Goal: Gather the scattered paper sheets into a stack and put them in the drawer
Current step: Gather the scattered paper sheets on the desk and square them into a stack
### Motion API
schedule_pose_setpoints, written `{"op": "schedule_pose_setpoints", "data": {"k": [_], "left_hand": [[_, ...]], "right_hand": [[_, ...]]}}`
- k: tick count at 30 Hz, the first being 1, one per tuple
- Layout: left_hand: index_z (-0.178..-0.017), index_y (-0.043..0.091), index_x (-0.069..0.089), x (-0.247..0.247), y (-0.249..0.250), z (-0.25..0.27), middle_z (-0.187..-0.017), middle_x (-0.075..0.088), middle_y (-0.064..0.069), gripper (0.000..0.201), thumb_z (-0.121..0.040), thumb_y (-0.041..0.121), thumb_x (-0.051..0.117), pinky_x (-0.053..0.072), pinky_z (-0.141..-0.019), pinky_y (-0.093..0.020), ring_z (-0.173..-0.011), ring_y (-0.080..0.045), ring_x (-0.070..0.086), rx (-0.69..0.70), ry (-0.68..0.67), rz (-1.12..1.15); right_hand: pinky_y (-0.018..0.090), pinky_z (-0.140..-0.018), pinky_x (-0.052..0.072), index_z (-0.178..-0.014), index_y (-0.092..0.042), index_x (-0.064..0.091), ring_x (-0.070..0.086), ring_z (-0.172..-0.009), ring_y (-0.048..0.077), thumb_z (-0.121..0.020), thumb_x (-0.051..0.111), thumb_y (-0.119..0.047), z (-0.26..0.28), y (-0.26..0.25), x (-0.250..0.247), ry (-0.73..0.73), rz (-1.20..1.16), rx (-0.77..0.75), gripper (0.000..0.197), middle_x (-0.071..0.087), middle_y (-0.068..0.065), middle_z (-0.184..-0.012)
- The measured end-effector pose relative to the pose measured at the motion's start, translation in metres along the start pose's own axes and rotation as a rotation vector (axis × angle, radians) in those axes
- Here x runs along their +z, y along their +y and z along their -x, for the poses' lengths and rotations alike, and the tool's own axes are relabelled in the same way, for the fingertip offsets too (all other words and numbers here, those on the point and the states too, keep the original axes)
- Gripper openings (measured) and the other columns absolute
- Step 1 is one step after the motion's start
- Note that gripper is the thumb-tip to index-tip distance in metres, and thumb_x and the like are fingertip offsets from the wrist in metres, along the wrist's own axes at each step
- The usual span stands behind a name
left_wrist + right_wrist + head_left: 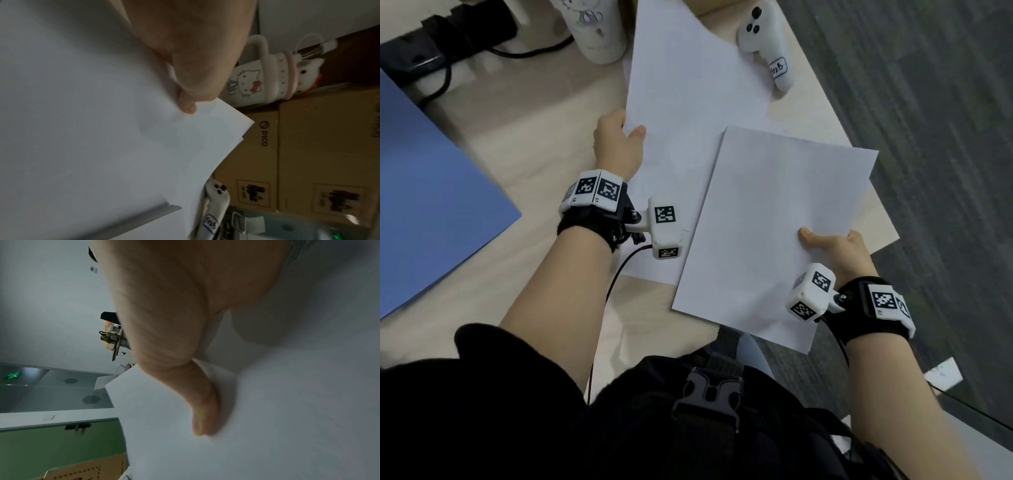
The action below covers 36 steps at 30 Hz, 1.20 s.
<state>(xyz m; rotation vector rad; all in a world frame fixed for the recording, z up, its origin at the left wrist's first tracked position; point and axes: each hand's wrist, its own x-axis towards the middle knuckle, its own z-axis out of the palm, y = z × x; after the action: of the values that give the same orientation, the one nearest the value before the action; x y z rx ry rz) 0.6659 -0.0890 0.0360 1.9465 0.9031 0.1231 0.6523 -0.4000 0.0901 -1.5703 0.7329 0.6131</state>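
Observation:
Two lots of white paper show in the head view. My left hand (625, 135) pinches the left edge of the far sheets (688, 92), thumb on top; the left wrist view shows at least two sheets (92, 129) under that thumb (188, 108). My right hand (832, 245) pinches the right edge of the near sheet (774, 219), which lies over the far sheets' lower right part and juts past the desk's front edge. In the right wrist view the thumb (203, 410) presses on this paper (267, 418). No drawer is in view.
A white controller (767, 41) lies on the light wood desk (524, 137) by the far sheets' right edge. A white cartoon mug (595, 31) stands at the back, black cables (448, 41) and a blue board (428, 205) to the left. Grey carpet (928, 102) lies right.

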Motion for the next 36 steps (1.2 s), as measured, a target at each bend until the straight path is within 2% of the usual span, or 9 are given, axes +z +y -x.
{"op": "schedule_pose_setpoints", "data": {"k": [4, 8, 11, 14, 19, 24, 30, 33, 36], "left_hand": [[-0.103, 0.009, 0.064, -0.016, 0.018, 0.016, -0.103, 0.069, -0.008, 0.029, -0.08, 0.018, 0.048, 0.05, -0.092, -0.042, -0.1, -0.028, 0.062, 0.191, -0.086, 0.006], [-0.098, 0.007, 0.062, -0.035, 0.02, 0.038, -0.097, 0.068, -0.009, 0.03, -0.078, 0.024, 0.048, 0.049, -0.089, -0.04, -0.094, -0.03, 0.06, 0.29, -0.104, -0.028], [-0.102, 0.009, 0.063, -0.043, 0.013, 0.057, -0.09, 0.062, 0.0, 0.032, -0.077, 0.023, 0.05, 0.044, -0.084, -0.032, -0.086, -0.02, 0.054, 0.261, -0.211, -0.054], [-0.105, 0.006, 0.062, -0.03, 0.002, 0.07, -0.096, 0.064, -0.006, 0.027, -0.081, 0.016, 0.053, 0.045, -0.088, -0.034, -0.094, -0.029, 0.059, 0.186, -0.217, -0.034], [-0.118, 0.0, 0.055, 0.011, -0.022, 0.085, -0.123, 0.06, -0.018, 0.03, -0.09, 0.007, 0.05, 0.044, -0.1, -0.039, -0.115, -0.032, 0.056, -0.029, -0.2, -0.083], [-0.125, -0.001, 0.048, 0.029, -0.025, 0.089, -0.133, 0.044, -0.021, 0.033, -0.093, 0.004, 0.046, 0.037, -0.098, -0.035, -0.121, -0.035, 0.046, -0.025, -0.266, -0.368], [-0.104, 0.013, 0.06, 0.035, -0.017, 0.082, -0.145, 0.025, -0.008, 0.022, -0.082, 0.019, 0.062, 0.033, -0.099, -0.041, -0.135, -0.029, 0.021, -0.133, -0.025, -0.416], [-0.1, 0.013, 0.062, 0.038, -0.012, 0.073, -0.143, 0.032, -0.006, 0.022, -0.08, 0.023, 0.065, 0.033, -0.098, -0.036, -0.133, -0.026, 0.025, -0.136, -0.028, -0.328], [-0.096, 0.011, 0.064, 0.042, -0.006, 0.069, -0.131, 0.045, -0.009, 0.019, -0.079, 0.021, 0.065, 0.028, -0.093, -0.021, -0.125, -0.027, 0.036, -0.083, -0.026, -0.245]], "right_hand": [[0.022, -0.047, 0.054, -0.082, -0.008, 0.052, 0.065, -0.053, 0.01, -0.083, 0.065, 0.003, 0.004, 0.001, -0.009, -0.014, -0.014, -0.01, 0.018, 0.062, 0.004, -0.081], [0.03, -0.055, 0.057, -0.113, -0.001, 0.056, 0.072, -0.068, 0.017, -0.08, 0.067, 0.002, 0.009, 0.006, -0.022, -0.065, -0.073, -0.006, 0.034, 0.069, 0.009, -0.096], [0.031, -0.06, 0.06, -0.102, -0.009, 0.059, 0.072, -0.071, 0.016, -0.081, 0.066, 0.001, 0.018, 0.007, -0.031, -0.101, -0.091, -0.011, 0.025, 0.07, 0.006, -0.094], [0.043, -0.079, 0.058, -0.124, -0.007, 0.053, 0.07, -0.096, 0.028, -0.072, 0.073, -0.004, 0.024, 0.008, -0.038, -0.118, -0.106, -0.003, 0.056, 0.068, 0.012, -0.114], [0.035, -0.065, 0.058, -0.123, -0.005, 0.054, 0.071, -0.091, 0.028, -0.076, 0.071, -0.001, 0.025, 0.01, -0.043, -0.096, -0.079, 0.019, 0.051, 0.069, 0.014, -0.112], [0.036, -0.06, 0.058, -0.125, -0.005, 0.049, 0.072, -0.087, 0.029, -0.072, 0.077, -0.005, 0.02, 0.018, -0.045, -0.057, -0.052, 0.063, 0.06, 0.066, 0.014, -0.116], [0.045, -0.081, 0.055, -0.131, -0.003, 0.035, 0.065, -0.095, 0.028, -0.073, 0.079, -0.011, 0.013, 0.021, -0.041, 0.011, 0.023, 0.088, 0.073, 0.056, 0.013, -0.124], [0.048, -0.084, 0.055, -0.131, -0.003, 0.037, 0.066, -0.095, 0.028, -0.069, 0.081, -0.012, 0.011, 0.022, -0.04, 0.023, 0.027, 0.083, 0.076, 0.059, 0.012, -0.12], [0.045, -0.08, 0.056, -0.125, -0.002, 0.043, 0.068, -0.094, 0.029, -0.068, 0.082, -0.01, 0.007, 0.023, -0.039, 0.021, 0.02, 0.083, 0.069, 0.063, 0.013, -0.116]]}}
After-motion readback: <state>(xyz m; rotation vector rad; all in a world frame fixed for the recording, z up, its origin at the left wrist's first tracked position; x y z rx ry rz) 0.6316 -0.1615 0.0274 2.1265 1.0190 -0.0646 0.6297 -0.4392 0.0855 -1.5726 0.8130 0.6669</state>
